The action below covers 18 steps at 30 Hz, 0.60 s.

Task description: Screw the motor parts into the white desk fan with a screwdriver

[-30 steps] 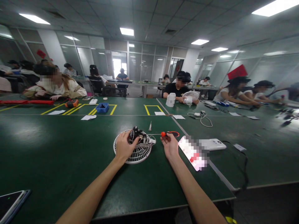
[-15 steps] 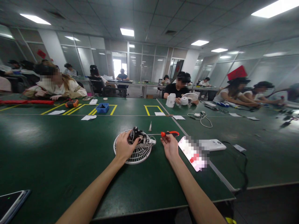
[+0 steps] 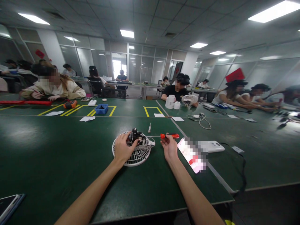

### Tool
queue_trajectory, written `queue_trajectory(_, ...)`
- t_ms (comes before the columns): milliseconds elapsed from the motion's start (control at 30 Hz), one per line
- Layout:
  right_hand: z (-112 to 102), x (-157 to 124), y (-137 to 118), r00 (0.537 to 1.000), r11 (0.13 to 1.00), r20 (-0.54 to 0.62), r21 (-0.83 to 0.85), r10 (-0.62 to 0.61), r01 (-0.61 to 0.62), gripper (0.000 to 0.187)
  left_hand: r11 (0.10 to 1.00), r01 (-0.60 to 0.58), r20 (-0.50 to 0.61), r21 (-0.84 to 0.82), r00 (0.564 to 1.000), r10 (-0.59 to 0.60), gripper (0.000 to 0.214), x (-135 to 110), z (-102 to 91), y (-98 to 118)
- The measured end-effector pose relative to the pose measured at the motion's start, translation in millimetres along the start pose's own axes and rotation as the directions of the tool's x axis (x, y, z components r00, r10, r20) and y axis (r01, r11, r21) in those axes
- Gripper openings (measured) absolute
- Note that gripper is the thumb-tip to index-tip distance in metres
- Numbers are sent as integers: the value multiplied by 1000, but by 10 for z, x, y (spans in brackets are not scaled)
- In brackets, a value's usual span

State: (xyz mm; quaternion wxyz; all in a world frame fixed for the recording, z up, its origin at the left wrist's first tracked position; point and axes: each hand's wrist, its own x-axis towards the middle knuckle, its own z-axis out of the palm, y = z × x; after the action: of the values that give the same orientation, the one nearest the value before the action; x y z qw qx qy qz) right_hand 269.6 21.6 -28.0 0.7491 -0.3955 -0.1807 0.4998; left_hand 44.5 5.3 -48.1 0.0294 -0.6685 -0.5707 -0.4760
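My left hand [image 3: 123, 148] is closed around the dark motor [image 3: 134, 135] of a small fan, whose round white grille [image 3: 138, 158] lies on the green table. Thin wires and a white part [image 3: 150, 143] sit to the right of the motor. In my right hand [image 3: 169, 148] is a screwdriver [image 3: 172, 136] with a red and black handle, held between thumb and fingers. Its shaft points left and reaches the motor assembly; the exact spot of the tip is hard to make out. Just beyond lies a small clear-handled tool [image 3: 149, 127].
A lit phone [image 3: 191, 156] and a white power bank-like device [image 3: 212, 146] lie right of my right hand. Farther off are a blue bin [image 3: 101, 109], a coiled cable [image 3: 203, 122] and paper slips. Across the table a person [image 3: 179, 89] handles another fan. Another phone [image 3: 10, 204] lies at lower left.
The screwdriver handle has turned slightly in my right hand, while my left hand keeps its hold. Across the table, the person's fan has been tilted and separated from a white part. The view shifted slightly.
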Motion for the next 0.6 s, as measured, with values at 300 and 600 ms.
queue_trajectory(300,7,3,17,1000,1000,-6,-24,-11,11,34,1000,-19,-13,-13,1000,18,51,3,39,-41)
queue_trajectory(600,-27,20,3,999,998,8,-41,-37,37,29,1000,-7,-5,-20,1000,6,52,3,9,-17)
